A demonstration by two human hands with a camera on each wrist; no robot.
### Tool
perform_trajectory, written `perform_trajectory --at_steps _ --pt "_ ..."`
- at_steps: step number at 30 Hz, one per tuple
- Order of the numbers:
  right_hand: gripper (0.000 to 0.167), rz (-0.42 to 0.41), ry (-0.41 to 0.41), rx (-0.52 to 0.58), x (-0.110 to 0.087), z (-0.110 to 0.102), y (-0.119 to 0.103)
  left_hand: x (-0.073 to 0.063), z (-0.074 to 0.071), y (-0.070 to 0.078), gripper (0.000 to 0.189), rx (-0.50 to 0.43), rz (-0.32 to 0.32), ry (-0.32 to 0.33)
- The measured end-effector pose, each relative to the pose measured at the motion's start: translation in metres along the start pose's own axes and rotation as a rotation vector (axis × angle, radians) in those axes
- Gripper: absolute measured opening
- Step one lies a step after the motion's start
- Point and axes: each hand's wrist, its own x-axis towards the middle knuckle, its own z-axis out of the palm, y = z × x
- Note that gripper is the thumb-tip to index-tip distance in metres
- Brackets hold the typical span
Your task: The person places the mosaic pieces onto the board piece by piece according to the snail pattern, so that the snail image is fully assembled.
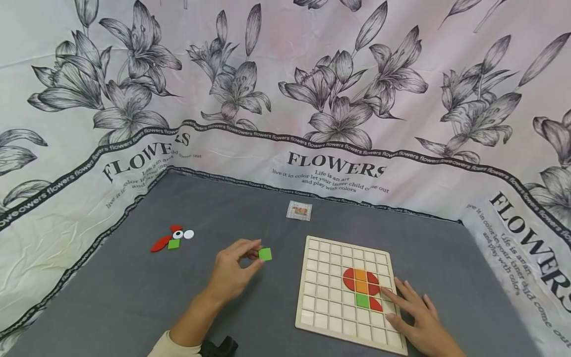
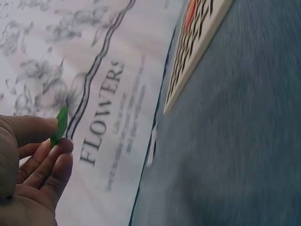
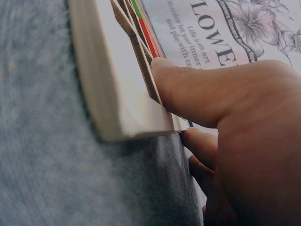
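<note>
Carrying a green square tile (image 1: 265,254) toward the wooden grid board (image 1: 322,263) seems to be the step in hand, with a mosaic of red, orange and green pieces only partly laid. The tile is near the middle of the frame, in the air left of the board and apart from it. The next move probably calls for taking it right, turning it flat and lining its edges up with a bare cell; which cell, I cannot tell, since the small picture card (image 1: 299,210) at upper centre is too tiny to read. The left hand (image 1: 231,272) reaches up from the lower left, its forearm slanting to the upper right, the thumb and fingertips pinching the tile by its edges; the left wrist view shows it tilted, nearly edge-on. At lower right, the right hand (image 1: 421,317) lies over the board's right side, fingers loosely spread, thumb resting on the board, probably steadying it. Loose pieces, including another green square (image 1: 173,244), lie at left on the grey tabletop (image 1: 111,297).
</note>
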Motion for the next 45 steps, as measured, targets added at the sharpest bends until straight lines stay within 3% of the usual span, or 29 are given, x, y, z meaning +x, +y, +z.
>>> perform_trajectory --at_steps 6,13,19,28,34,40,45 --pt "0.046 -0.011 0.023 -0.003 0.0 0.001 -0.001 0.003 0.032 0.008 0.043 -0.06 0.034 -0.077" --pt "0.048 -0.03 0.026 -0.01 0.0 0.0 -0.001 0.002 0.072 0.019 0.037 -0.121 -0.009 -0.193" --pt "0.049 -0.043 0.039 -0.036 0.0 0.0 -0.001 0.0 0.093 0.025 0.036 -0.154 -0.02 -0.217" --pt "0.049 -0.016 0.029 -0.057 0.001 0.0 -0.002 -0.003 0.121 0.027 0.035 -0.17 0.019 -0.252" --pt "0.049 0.007 0.02 -0.054 0.0 0.0 -0.002 -0.005 0.139 0.028 0.031 -0.13 0.029 -0.299" --pt "0.049 0.0 0.023 -0.066 0.001 0.0 -0.002 -0.006 0.156 0.028 0.029 -0.093 -0.006 -0.346" --pt "0.048 -0.002 0.025 -0.073 0.001 -0.001 -0.002 -0.01 0.168 0.024 0.028 -0.004 0.007 -0.373"
